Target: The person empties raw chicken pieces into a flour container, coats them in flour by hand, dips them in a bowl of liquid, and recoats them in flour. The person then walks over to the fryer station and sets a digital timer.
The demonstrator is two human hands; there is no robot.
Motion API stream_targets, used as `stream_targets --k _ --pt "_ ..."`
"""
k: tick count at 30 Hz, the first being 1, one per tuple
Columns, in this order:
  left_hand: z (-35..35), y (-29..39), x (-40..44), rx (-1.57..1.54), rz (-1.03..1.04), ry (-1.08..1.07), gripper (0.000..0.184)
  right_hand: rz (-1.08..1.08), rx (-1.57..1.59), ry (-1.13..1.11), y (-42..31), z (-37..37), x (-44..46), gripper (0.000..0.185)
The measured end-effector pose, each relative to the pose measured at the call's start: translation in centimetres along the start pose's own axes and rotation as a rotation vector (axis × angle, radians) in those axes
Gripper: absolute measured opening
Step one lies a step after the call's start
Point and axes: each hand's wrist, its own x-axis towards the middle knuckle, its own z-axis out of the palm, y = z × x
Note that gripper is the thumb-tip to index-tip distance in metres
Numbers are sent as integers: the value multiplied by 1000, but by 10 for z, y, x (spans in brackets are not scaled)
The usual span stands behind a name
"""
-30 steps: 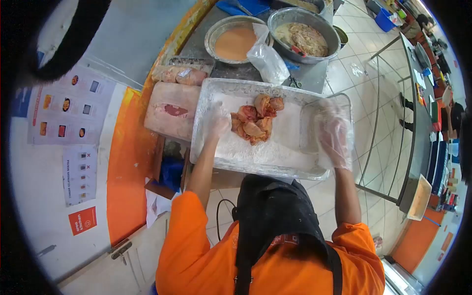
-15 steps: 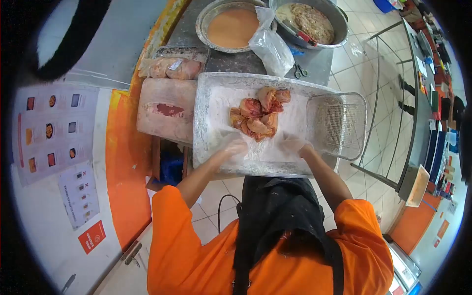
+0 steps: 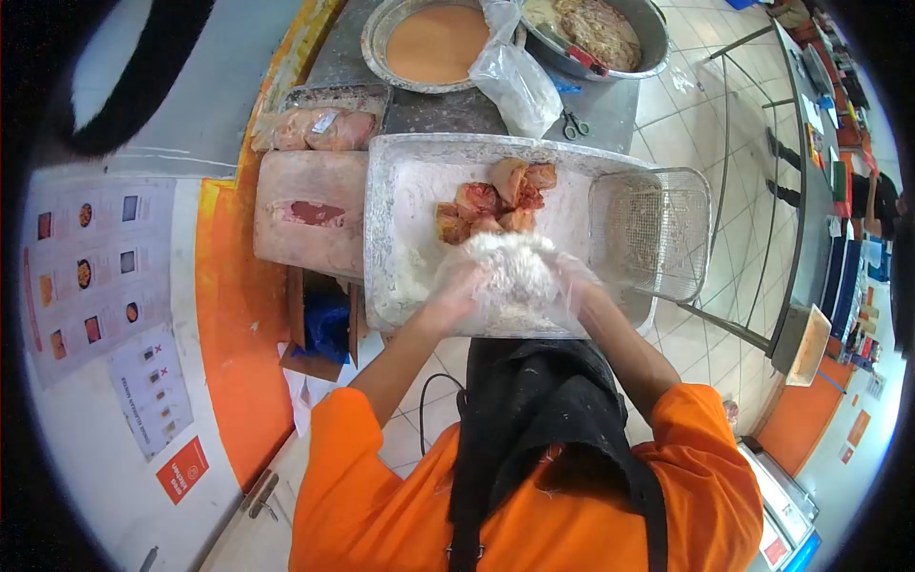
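Observation:
Raw meat pieces (image 3: 477, 201), which look like chicken, lie in a heap in a large flour-dusted metal tray (image 3: 374, 191). A mound of white flour (image 3: 515, 267) rises against the near side of the heap and hides part of it. My left hand (image 3: 459, 284), in a clear plastic glove, cups the flour from the left. From the right, my right hand (image 3: 576, 286), gloved too, holds the other side of it. Both hands are smeared by motion, with their fingertips sunk in flour.
A wire basket (image 3: 658, 229) sits at the tray's right end. Beyond are a bowl of orange liquid (image 3: 434, 46), a plastic bag (image 3: 519, 86), a pot (image 3: 653, 38) and scissors (image 3: 576, 126). Packed meat (image 3: 319, 129) and a stained lidded box (image 3: 315, 202) stand left.
My hands have moved inward and lifted flour up between them, over the near meat pieces. Before, they lay apart in the flour. The view has shifted slightly.

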Motion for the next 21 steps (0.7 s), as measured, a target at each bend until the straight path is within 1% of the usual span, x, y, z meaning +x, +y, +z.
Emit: stream_targets --k 2,3,4,5,6,8,9,10,12,13,15,16,17,18,19,21 --pt "54 34 -20 140 218 37 35 -145 -273 189 -20 13 -20 45" --pt "64 40 -22 209 328 53 35 -220 -410 285 -31 18 -25 38" --pt "54 41 -21 264 275 62 32 -283 -705 235 -29 -3 -2 44" --pt "28 29 -8 503 324 57 31 -368 -992 206 -28 -24 21 50" --pt "-5 12 15 742 374 52 30 -336 -1074 200 -40 -10 11 60" --pt "-5 14 31 842 296 119 29 -405 -1470 182 -33 -24 52 69" --pt "23 23 29 701 166 189 28 -451 -1661 184 -30 -31 73 75" --pt "38 26 26 557 32 257 28 -554 -1628 115 -26 -31 77 75" --pt "35 21 29 399 -29 252 30 -876 -1404 -92 -7 -50 113 72" --pt "32 16 33 320 -60 247 31 -1079 -1199 -229 14 -76 155 69" --pt "23 4 38 167 -131 241 34 -922 -664 -315 23 -69 149 49" --pt "23 4 33 166 -152 240 37 -571 -355 -263 13 -27 97 34" --pt "24 3 28 166 -173 239 39 -215 -51 -204 7 -2 67 21" --pt "38 14 16 243 -170 232 43 -243 -65 -209 19 -13 91 22" --pt "47 25 6 322 -166 227 47 -274 -100 -143 15 -2 78 21" --pt "53 40 -4 311 180 39 63 -335 -174 -14 -1 30 39 22"
